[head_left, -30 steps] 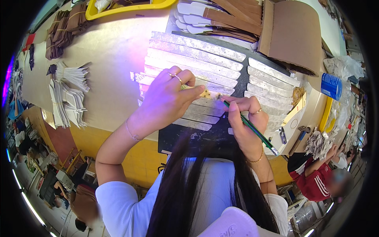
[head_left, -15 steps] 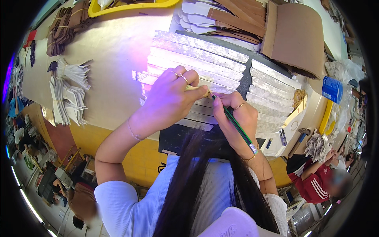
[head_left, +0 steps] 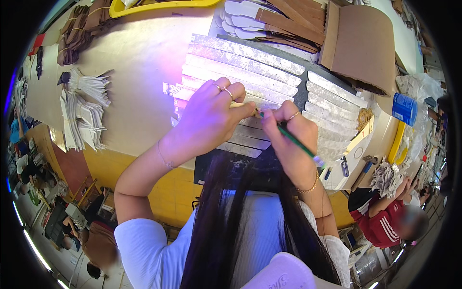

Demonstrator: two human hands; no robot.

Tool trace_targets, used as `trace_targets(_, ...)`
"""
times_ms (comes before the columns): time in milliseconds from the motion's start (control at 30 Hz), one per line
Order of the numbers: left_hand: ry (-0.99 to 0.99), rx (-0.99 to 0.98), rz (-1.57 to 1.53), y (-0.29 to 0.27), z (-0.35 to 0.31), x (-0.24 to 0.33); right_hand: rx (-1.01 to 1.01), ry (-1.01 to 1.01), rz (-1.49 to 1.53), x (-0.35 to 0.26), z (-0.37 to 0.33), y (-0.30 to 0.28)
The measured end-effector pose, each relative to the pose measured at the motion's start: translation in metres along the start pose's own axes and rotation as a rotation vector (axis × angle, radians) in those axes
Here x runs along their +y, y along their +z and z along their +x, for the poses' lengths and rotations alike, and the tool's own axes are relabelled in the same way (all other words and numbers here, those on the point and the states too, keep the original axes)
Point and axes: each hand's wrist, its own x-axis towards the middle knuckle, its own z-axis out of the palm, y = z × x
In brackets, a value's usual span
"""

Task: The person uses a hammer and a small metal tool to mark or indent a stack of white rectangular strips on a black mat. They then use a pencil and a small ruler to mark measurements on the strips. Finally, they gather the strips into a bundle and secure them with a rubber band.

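Observation:
My right hand [head_left: 297,139] grips a green pencil [head_left: 294,138] with a pale end. Its tip meets the work just beside my left fingertips. My left hand [head_left: 211,113], with rings on its fingers, pinches a narrow pale template strip [head_left: 238,104] against the rows beneath. A printed end [head_left: 173,90] sticks out on the left of that hand; I cannot tell whether it belongs to the same piece. Under both hands lie whitish, mottled strips [head_left: 245,60], side by side on a dark board [head_left: 204,168]. A second column of such strips [head_left: 332,108] lies to the right.
Bundled white pieces [head_left: 84,113] and brown bundles [head_left: 77,36] lie left. Brown and white strips [head_left: 284,21] sit beside a curved cardboard piece [head_left: 361,45] at the back. A blue container [head_left: 404,109] and a hammer [head_left: 365,172] are at right. A person in red [head_left: 380,221] works nearby.
My right hand has shifted slightly right, and the pencil has tilted lower, its back end moving right. The left hand has barely moved and keeps its pinch.

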Motion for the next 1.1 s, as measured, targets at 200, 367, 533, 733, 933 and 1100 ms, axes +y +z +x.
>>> trace_targets(200, -0.019, 0.024, -0.119, -0.007, -0.008, 0.003, 0.158, -0.047, 0.368, 0.015, -0.015, -0.016)
trace_targets(367, -0.044, 0.002, -0.123, -0.006, -0.020, 0.008, 0.128, 0.080, 0.414, 0.015, -0.030, -0.026)
trace_targets(533, -0.046, 0.024, -0.095, -0.001, -0.022, 0.007, 0.106, 0.038, 0.379, 0.015, -0.034, -0.021)
trace_targets(733, -0.029, 0.084, -0.096, 0.004, -0.022, 0.008, 0.085, 0.070, 0.370, 0.014, -0.036, -0.021)
trace_targets(933, -0.020, 0.090, -0.068, 0.006, -0.022, 0.008, 0.077, 0.063, 0.345, 0.015, -0.037, -0.021)
trace_targets(1100, -0.016, 0.086, -0.057, 0.008, -0.022, 0.007, 0.076, 0.019, 0.314, 0.015, -0.035, -0.019)
